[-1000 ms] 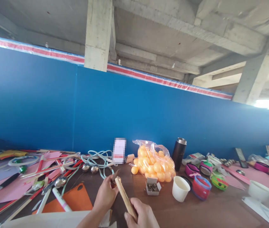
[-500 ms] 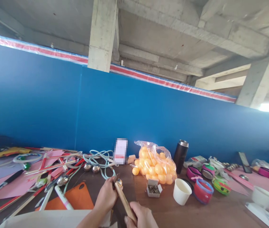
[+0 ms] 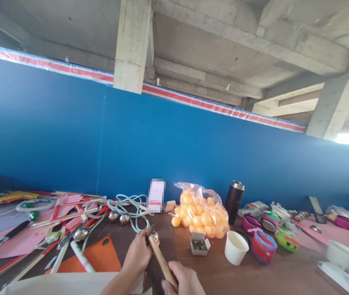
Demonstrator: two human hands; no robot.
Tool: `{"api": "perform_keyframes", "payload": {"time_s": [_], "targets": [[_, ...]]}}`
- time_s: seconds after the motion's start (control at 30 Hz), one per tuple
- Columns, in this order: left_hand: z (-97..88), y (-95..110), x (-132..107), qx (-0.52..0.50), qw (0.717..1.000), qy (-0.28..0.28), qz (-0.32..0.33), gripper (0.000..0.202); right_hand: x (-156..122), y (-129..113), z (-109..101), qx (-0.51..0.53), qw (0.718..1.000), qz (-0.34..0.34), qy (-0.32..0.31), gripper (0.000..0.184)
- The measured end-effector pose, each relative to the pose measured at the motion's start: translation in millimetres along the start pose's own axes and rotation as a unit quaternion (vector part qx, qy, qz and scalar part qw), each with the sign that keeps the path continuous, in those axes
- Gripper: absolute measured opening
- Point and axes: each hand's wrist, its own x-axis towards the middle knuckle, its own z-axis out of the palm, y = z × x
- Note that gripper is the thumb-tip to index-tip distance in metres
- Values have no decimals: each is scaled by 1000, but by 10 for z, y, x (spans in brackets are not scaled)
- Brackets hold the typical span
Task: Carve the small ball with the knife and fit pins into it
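Note:
In the lower middle of the head view, my right hand (image 3: pixel 185 278) is wrapped round the wooden handle of a hammer (image 3: pixel 162 259). The handle slants up and left, ending in a dark head beside my left hand (image 3: pixel 139 252). My left hand is closed, its fingertips right by the hammer head; what they hold is hidden. A shiny metal ball (image 3: pixel 155 236) shows just behind the top of the handle. To the right, a small open box (image 3: pixel 199 247) holds many tiny metal pieces.
A clear bag of orange balls (image 3: pixel 205 217) stands behind the box, with a black bottle (image 3: pixel 235 203) and white paper cup (image 3: pixel 236 248) to its right. Left lie an orange sheet (image 3: pixel 103 256), a marker (image 3: pixel 82 256) and pale blue tubing (image 3: pixel 128 203). A blue partition (image 3: pixel 174 143) rises behind.

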Motion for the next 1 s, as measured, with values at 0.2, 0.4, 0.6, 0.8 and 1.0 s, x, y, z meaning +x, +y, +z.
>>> {"api": "perform_keyframes", "payload": {"time_s": [0.2,0.4,0.6,0.8,1.0], "targets": [[9,-20,2,-9,1000,0,8,31,-2,-24,-5,-3,1000,8,1,8],[13,-36,14,-10,1000,2,12,33,-4,-31,-11,-3,1000,16,0,8],[11,-34,10,-16,1000,3,13,32,-3,-37,-14,-4,1000,20,0,11],[1,-14,2,-13,1000,0,5,31,-8,-49,-21,-3,1000,20,2,9],[-5,3,1,-21,1000,0,3,29,-4,-36,-5,-8,1000,18,2,10]]}}
